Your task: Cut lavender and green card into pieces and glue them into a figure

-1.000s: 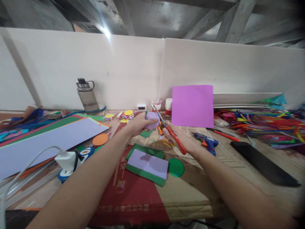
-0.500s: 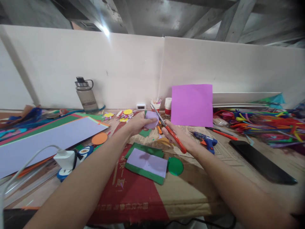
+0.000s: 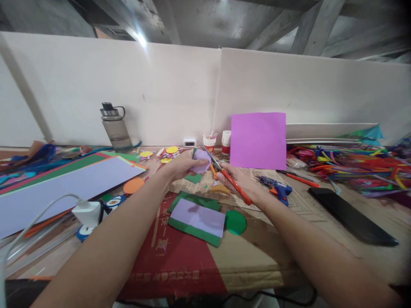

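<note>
My left hand holds a small lilac paper piece with a bit of green paper behind it, raised above the table's middle. My right hand grips red-handled scissors; their blades point up and left, against the right edge of the lilac piece. Below the hands lie a lilac sheet on green card and a green disc.
A purple sheet leans on the back wall. A blue glue gun, black phone and pile of coloured pipe cleaners lie right. Left are a long lilac sheet, white charger, orange disc, water bottle.
The scissor blades have tilted a little lower and further left across the lilac piece. Both hands stay in nearly the same place; the view has drifted slightly.
</note>
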Demonstrator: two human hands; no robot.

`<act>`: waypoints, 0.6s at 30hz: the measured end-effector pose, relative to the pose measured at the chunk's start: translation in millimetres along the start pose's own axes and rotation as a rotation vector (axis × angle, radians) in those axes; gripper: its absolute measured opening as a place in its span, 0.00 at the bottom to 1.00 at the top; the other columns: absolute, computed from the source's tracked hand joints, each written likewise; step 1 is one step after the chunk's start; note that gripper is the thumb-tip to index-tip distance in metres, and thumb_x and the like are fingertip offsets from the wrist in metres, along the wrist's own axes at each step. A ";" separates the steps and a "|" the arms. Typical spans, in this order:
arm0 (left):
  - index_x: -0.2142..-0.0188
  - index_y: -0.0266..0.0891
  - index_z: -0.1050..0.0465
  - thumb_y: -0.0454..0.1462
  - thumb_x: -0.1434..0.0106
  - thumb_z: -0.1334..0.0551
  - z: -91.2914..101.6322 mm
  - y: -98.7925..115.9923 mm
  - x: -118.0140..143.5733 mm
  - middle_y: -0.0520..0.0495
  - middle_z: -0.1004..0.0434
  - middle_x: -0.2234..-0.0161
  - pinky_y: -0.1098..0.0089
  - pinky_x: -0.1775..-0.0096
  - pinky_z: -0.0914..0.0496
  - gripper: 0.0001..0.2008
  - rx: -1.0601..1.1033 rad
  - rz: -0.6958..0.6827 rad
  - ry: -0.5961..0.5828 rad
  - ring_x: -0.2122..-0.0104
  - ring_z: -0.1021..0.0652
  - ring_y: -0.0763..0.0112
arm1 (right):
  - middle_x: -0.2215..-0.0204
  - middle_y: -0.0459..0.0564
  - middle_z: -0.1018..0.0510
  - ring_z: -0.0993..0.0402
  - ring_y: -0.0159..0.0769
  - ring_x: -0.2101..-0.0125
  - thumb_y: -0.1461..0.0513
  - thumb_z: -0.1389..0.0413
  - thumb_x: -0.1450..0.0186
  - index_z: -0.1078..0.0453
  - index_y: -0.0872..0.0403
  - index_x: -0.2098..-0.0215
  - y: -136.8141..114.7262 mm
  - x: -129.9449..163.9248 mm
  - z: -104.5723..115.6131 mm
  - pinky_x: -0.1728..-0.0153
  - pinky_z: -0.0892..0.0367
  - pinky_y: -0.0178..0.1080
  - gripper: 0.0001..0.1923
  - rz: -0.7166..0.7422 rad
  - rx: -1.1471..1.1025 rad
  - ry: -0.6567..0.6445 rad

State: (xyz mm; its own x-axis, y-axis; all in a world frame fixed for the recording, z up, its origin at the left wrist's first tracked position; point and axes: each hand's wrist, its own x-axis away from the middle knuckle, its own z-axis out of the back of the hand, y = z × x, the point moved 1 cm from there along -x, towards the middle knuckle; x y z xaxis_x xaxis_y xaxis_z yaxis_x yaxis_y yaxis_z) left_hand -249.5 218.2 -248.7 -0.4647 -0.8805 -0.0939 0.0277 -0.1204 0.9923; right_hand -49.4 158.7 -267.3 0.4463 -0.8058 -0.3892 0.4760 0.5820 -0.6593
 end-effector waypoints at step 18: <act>0.69 0.34 0.25 0.48 0.57 0.25 -12.1 -10.0 -9.5 0.50 0.25 0.75 0.78 0.77 0.39 0.22 0.113 -0.067 0.239 0.78 0.29 0.78 | 0.71 0.44 0.35 0.40 0.31 0.72 0.50 0.49 0.33 0.40 0.52 0.64 8.1 0.7 -11.3 0.72 0.41 0.34 0.14 -0.042 -0.136 0.045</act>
State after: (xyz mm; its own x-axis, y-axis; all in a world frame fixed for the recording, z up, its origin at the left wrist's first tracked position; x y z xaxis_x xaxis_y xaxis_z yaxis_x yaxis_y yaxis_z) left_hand -234.6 222.2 -258.7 -0.2397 -0.9571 -0.1626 -0.1016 -0.1419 0.9847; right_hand -53.8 161.7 -280.2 0.3925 -0.8348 -0.3861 0.3849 0.5303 -0.7554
